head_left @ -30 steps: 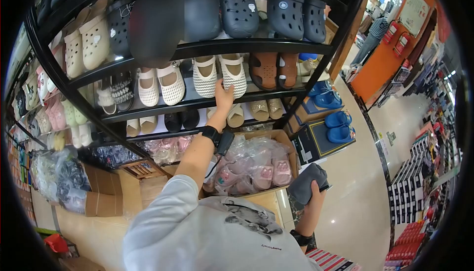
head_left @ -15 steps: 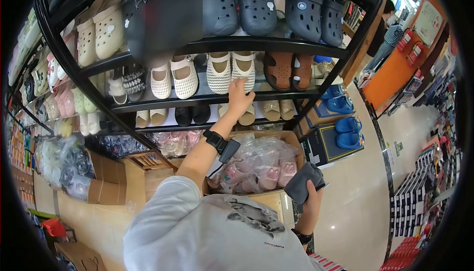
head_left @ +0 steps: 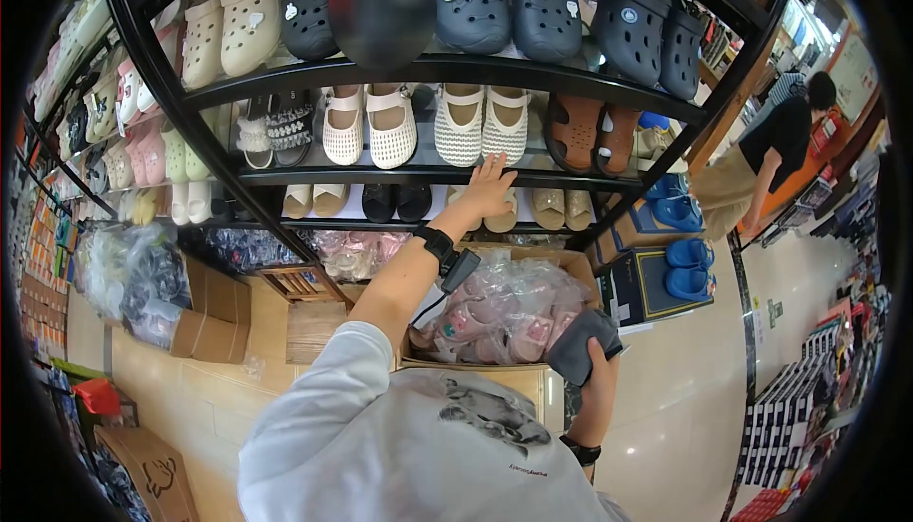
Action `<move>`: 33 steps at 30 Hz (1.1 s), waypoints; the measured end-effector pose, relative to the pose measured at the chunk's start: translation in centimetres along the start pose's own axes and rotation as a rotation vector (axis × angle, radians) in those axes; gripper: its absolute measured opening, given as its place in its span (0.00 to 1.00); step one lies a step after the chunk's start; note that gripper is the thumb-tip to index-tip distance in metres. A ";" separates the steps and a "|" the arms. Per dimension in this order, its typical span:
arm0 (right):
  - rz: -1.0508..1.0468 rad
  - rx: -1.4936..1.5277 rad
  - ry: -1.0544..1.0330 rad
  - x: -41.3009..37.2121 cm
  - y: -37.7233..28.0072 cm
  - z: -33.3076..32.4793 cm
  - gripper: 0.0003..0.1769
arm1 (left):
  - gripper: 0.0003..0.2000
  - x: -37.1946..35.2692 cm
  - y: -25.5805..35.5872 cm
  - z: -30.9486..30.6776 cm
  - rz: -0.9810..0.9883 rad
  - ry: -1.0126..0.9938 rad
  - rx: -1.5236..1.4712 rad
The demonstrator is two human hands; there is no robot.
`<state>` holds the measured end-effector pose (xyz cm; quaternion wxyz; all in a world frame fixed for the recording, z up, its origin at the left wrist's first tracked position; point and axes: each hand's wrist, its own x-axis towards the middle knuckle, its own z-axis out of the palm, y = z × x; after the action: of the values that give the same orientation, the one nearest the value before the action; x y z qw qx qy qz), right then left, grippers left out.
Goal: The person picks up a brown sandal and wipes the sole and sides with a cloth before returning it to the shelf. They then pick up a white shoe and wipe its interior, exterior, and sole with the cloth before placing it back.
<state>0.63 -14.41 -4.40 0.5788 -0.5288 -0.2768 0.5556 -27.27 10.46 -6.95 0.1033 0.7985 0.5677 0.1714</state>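
Note:
My left hand [head_left: 488, 189] reaches up to the shelf rack, fingers spread and holding nothing. Its fingertips are right at the toe of a white woven strap shoe [head_left: 505, 134], over the black shelf edge [head_left: 418, 176]. The shoe's mate [head_left: 458, 132] stands just left of it, and a pair of white perforated shoes [head_left: 390, 137] is further left. Low on the right, my right hand [head_left: 599, 379] grips a folded dark grey cloth [head_left: 576, 349] in front of my body.
Dark clogs [head_left: 473, 4] line the shelf above; brown sandals [head_left: 573, 130] stand to the right. Below is a carton of bagged pink shoes [head_left: 518, 318]. Blue slippers [head_left: 689, 270] sit on a shoebox at right. A person in black [head_left: 775, 151] is in the aisle.
My left hand has come off the shoe's toe slightly downward, its fingers now spread. My right hand keeps the cloth. The view has shifted, and a person in black has come into the aisle.

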 end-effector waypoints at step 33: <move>0.087 0.193 -0.190 0.0 0.6 2.9 0.29 | 0.19 -16.2 -4.8 -8.7 -0.496 0.697 -1.880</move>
<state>-2.21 -13.65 -4.09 0.5737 -0.4272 -0.2523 0.6517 -39.66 -3.44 -3.16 0.5479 0.1620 0.3517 0.7415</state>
